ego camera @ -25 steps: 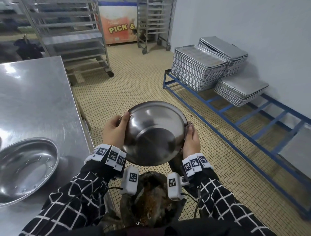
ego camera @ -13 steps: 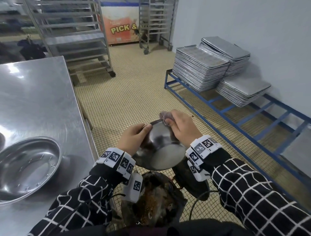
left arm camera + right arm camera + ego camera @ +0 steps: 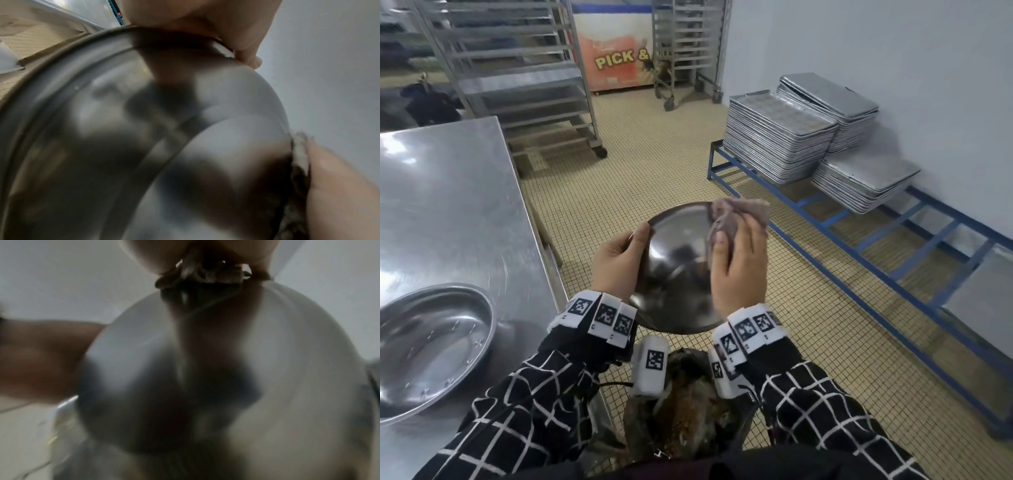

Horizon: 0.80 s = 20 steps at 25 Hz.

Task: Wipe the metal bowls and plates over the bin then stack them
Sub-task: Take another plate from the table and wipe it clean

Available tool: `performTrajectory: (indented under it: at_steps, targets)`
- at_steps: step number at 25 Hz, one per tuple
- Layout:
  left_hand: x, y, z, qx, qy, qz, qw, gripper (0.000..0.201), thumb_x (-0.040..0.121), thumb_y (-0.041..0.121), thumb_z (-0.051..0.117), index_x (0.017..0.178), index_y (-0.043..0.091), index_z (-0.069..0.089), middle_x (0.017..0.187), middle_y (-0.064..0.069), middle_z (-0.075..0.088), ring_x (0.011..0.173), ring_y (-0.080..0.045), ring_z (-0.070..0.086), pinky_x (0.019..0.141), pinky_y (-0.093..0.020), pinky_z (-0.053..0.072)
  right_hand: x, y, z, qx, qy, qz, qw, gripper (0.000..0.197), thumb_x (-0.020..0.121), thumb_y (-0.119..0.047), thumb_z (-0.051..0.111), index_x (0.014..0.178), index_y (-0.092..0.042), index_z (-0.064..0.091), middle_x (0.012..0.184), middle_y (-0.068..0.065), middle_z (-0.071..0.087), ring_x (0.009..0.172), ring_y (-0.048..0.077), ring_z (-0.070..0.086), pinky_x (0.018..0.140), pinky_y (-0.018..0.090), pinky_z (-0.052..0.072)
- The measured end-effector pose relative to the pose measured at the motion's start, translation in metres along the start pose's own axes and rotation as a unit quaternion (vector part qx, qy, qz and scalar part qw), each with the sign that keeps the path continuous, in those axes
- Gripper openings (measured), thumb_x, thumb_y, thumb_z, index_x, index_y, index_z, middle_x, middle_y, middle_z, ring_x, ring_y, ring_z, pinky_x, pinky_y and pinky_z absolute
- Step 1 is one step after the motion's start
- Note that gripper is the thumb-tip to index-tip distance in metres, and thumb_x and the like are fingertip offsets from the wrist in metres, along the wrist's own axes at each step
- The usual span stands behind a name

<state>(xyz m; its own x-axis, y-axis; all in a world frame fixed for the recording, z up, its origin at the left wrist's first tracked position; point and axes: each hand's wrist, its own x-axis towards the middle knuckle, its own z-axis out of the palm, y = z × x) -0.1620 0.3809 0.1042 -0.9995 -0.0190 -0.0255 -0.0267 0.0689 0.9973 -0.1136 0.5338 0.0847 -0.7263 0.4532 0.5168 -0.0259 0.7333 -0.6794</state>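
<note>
A metal bowl (image 3: pixel 674 267) is held tilted above the bin (image 3: pixel 688 411), its outer side toward me. My left hand (image 3: pixel 619 260) grips its left rim, thumb on the outside. My right hand (image 3: pixel 739 270) holds a crumpled greyish cloth (image 3: pixel 743 212) and presses it on the bowl's upper right side and rim. The left wrist view is filled by the bowl (image 3: pixel 144 146), with the cloth (image 3: pixel 300 154) at its right edge. In the blurred right wrist view the cloth (image 3: pixel 201 275) is bunched against the bowl (image 3: pixel 226 369). A second metal bowl (image 3: pixel 431 342) lies on the steel table (image 3: pixel 448 205) at left.
The bin, holding brown food waste, stands on the tiled floor by the table's corner. Stacks of metal trays (image 3: pixel 777 144) sit on a blue frame (image 3: pixel 893 253) along the right wall. Wheeled racks (image 3: pixel 517 75) stand behind the table.
A second ago both hands held the bowl by its rims. The right hand then brought the cloth to the far rim and now rubs it on the bowl's right side.
</note>
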Motion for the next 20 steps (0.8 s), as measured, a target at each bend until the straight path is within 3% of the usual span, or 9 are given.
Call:
performTrajectory:
  at_steps: [3,5,7,9,11,13,15,17,20]
  targets:
    - [0.002,-0.002,-0.005,-0.033,0.013,-0.03,0.999,0.049,0.09,0.044,0.057,0.091,-0.003,0.068,0.074,-0.012,0.06,0.069,-0.021,0.056,0.057,-0.025,0.048,0.003,0.025,-0.005,0.094,-0.023,0.174,0.98,0.039,0.101,-0.032,0.036,0.13,-0.01,0.05,0.134,0.005,0.046,0.117,0.009,0.045,0.085,0.006,0.037]
    - [0.003,-0.003,-0.008,-0.034,0.027,-0.033,0.999,0.045,0.09,0.045,0.057,0.088,0.001,0.069,0.073,-0.01,0.06,0.068,-0.019,0.056,0.058,-0.024,0.048,-0.005,0.033,-0.007,0.093,-0.055,0.218,0.97,0.042,0.101,-0.034,0.035,0.132,-0.011,0.05,0.127,0.005,0.052,0.117,0.017,0.051,0.084,0.014,0.039]
    - [0.002,-0.003,-0.008,-0.036,0.037,-0.03,0.998,0.039,0.09,0.045,0.058,0.08,0.008,0.069,0.068,-0.004,0.061,0.061,-0.011,0.057,0.055,-0.021,0.049,-0.013,0.027,-0.008,0.087,-0.061,0.184,0.977,0.044,0.101,-0.031,0.037,0.141,-0.017,0.042,0.137,0.002,0.048,0.124,0.013,0.046,0.095,0.023,0.04]
    - [-0.001,-0.002,-0.004,-0.031,0.027,-0.01,0.999,0.041,0.091,0.043,0.058,0.077,0.006,0.067,0.065,-0.005,0.059,0.057,-0.011,0.055,0.051,-0.019,0.047,-0.019,0.01,-0.006,0.084,-0.069,0.09,0.99,0.048,0.1,-0.028,0.038,0.146,-0.018,0.033,0.148,0.0,0.035,0.132,0.009,0.035,0.106,0.03,0.038]
    - [-0.004,-0.002,0.003,-0.012,0.013,0.009,1.0,0.041,0.091,0.042,0.058,0.082,0.003,0.067,0.068,-0.007,0.061,0.061,-0.015,0.056,0.054,-0.023,0.048,-0.022,-0.007,0.001,0.017,-0.078,-0.04,0.996,0.051,0.099,-0.032,0.037,0.147,-0.019,0.029,0.152,0.001,0.026,0.14,0.016,0.025,0.113,0.044,0.031]
    - [-0.007,0.0,0.009,0.003,-0.002,0.03,1.0,0.03,0.091,0.04,0.059,0.076,0.017,0.07,0.064,0.002,0.066,0.058,-0.011,0.059,0.055,-0.026,0.05,-0.022,-0.017,0.011,-0.08,-0.062,-0.114,0.988,0.053,0.097,-0.038,0.035,0.145,-0.018,0.035,0.152,0.004,0.03,0.143,0.024,0.021,0.116,0.048,0.021]
    - [-0.01,0.0,0.013,0.013,-0.014,0.042,0.999,0.027,0.09,0.041,0.06,0.073,0.021,0.07,0.064,-0.003,0.068,0.06,-0.013,0.06,0.058,-0.033,0.051,-0.013,-0.019,0.017,-0.11,-0.021,-0.099,0.989,0.054,0.095,-0.042,0.035,0.14,-0.015,0.043,0.148,0.006,0.038,0.14,0.027,0.027,0.116,0.047,0.019]
    - [-0.01,0.001,0.011,0.0,-0.01,0.034,0.999,0.027,0.09,0.039,0.06,0.08,0.016,0.071,0.074,-0.016,0.067,0.066,-0.019,0.059,0.062,-0.032,0.053,-0.003,-0.013,0.017,-0.078,0.012,-0.043,0.996,0.054,0.096,-0.044,0.032,0.138,-0.013,0.043,0.145,0.006,0.042,0.136,0.026,0.034,0.113,0.049,0.026]
    - [-0.005,-0.001,0.002,-0.014,-0.002,0.014,1.0,0.03,0.091,0.039,0.058,0.082,0.014,0.07,0.076,-0.01,0.065,0.068,-0.016,0.059,0.061,-0.022,0.052,0.006,0.01,0.005,0.065,0.005,0.129,0.99,0.05,0.1,-0.042,0.031,0.14,-0.013,0.039,0.144,0.007,0.038,0.126,0.025,0.045,0.095,0.043,0.048]
